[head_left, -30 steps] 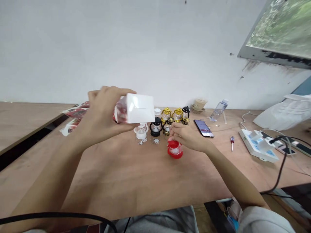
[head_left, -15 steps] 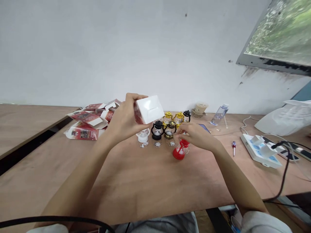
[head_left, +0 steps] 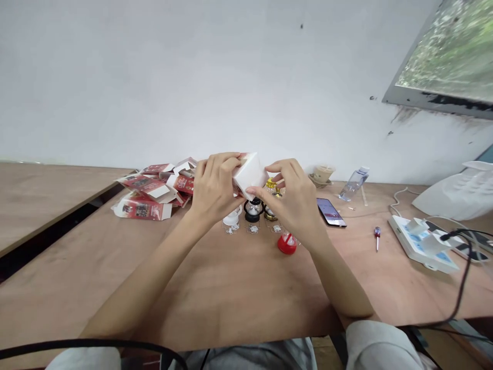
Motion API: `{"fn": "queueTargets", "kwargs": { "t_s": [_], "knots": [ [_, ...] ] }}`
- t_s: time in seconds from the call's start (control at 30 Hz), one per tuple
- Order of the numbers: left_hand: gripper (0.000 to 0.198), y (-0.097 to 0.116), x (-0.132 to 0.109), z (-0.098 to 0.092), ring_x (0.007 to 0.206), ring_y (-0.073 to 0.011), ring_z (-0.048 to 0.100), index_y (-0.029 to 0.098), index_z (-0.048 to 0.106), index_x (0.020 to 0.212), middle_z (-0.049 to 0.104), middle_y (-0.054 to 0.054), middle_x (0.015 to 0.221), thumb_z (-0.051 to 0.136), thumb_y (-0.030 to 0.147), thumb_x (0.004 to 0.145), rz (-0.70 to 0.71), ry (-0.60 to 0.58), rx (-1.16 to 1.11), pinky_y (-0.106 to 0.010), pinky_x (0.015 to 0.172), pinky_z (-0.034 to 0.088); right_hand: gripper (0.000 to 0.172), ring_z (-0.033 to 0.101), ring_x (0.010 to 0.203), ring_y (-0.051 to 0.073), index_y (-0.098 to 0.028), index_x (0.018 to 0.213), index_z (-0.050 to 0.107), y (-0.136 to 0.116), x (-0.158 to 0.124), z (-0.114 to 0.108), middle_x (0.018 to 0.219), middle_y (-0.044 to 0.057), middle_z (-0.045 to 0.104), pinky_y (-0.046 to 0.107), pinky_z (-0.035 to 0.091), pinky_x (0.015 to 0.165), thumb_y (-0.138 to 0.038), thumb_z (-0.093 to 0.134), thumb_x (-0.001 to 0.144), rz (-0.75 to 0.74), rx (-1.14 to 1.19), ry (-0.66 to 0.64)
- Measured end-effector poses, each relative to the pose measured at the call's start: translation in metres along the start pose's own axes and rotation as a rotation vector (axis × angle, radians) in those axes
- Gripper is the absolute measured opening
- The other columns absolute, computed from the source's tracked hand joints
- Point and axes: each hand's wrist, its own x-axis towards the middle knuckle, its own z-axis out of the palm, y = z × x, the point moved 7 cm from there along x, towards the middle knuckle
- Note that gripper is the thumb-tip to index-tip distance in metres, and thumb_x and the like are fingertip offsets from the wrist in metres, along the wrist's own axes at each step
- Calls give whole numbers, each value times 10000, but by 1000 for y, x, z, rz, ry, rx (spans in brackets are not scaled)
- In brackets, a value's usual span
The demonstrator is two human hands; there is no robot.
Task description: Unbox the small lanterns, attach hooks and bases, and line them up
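A small carton (head_left: 249, 176) with a white end and red printed sides is held up over the table, tilted, its white end facing me. My left hand (head_left: 213, 190) is wrapped round its left side. At the lower and right edges of that end, the thumb and fingers of my right hand (head_left: 296, 200) close on the carton. Beneath the hands stand miniature lanterns: a white one (head_left: 231, 219), a black one (head_left: 253, 211) and gold ones (head_left: 271, 184), partly covered. Nearer me is a red lantern (head_left: 287, 244), its top hidden by my right hand.
Several opened red cartons (head_left: 140, 206) lie piled at left, near a dark gap in the tabletop. To the right are a phone (head_left: 331, 213), a screwdriver (head_left: 377, 237), a clear bottle (head_left: 353, 184), a cup (head_left: 322, 173) and a power strip (head_left: 419, 246) with cables.
My right hand has left the red lantern, which now stands on the table, and has risen to the carton. The carton has turned in my left hand. The phone is uncovered.
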Motion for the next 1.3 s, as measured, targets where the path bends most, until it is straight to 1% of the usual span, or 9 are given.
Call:
{"fn": "queueTargets", "kwargs": {
  "t_s": [0.17,0.27,0.53,0.67,0.8,0.9,1.0,1.07,1.3],
  "knots": [
    [492,2,-1,6,981,-271,560,177,384,1230,602,-137,1123,544,418,832,11,-62,61,-376,798,366,299,587,832,169,-183,905,519,3,-2,9,973,59,583,315,494,700,-468,577,832,-4,38,-64],
    [471,0,-2,7,1011,-273,552,179,403,1244,598,-134,1166,523,398,845,14,-86,55,-380,810,355,259,589,784,145,-184,885,493,5,0,11,953,43,569,318,506,698,-424,579,838,28,64,-80],
    [511,-6,-1,3,956,-247,557,175,416,1232,624,-106,1152,569,415,807,2,-97,2,-352,743,370,231,560,779,118,-219,834,362,1,0,8,933,14,496,282,539,669,-245,565,727,54,374,-116],
    [496,-8,2,2,960,-255,558,164,443,1217,631,-105,1135,577,378,791,-20,-150,23,-358,747,378,249,549,776,142,-214,928,385,0,-2,10,1008,39,522,310,495,656,-170,477,701,32,214,-103],
    [396,3,5,6,999,-252,569,168,483,1194,634,-100,1148,513,272,813,87,-276,38,-370,793,388,402,559,937,198,-210,1117,420,-2,-2,10,1118,76,530,330,475,730,-123,455,726,-12,43,-90],
    [311,13,2,12,979,-262,587,145,547,1097,668,-105,1045,491,226,802,189,-383,41,-367,771,401,454,548,999,208,-224,1191,447,-10,-3,12,1160,73,546,322,459,771,-76,411,762,-126,-92,-171],
    [250,19,-2,18,926,-270,605,108,582,992,671,-130,970,485,190,777,261,-485,31,-361,720,418,439,568,944,209,-204,1194,477,-12,-6,18,1127,72,582,299,449,707,-72,413,780,-180,-239,-312],
    [250,19,-4,20,906,-267,609,99,581,977,666,-139,975,471,154,760,272,-528,37,-358,703,426,426,573,925,210,-185,1205,476,-12,-8,19,1105,81,596,289,438,672,-84,418,795,-204,-305,-348],
    [263,18,-2,17,944,-261,601,126,565,971,666,-119,1000,452,101,735,259,-565,53,-355,743,436,345,582,794,181,-143,1196,502,-15,-9,20,923,72,635,272,395,607,-144,418,862,-343,-399,-257]
  ]
}}
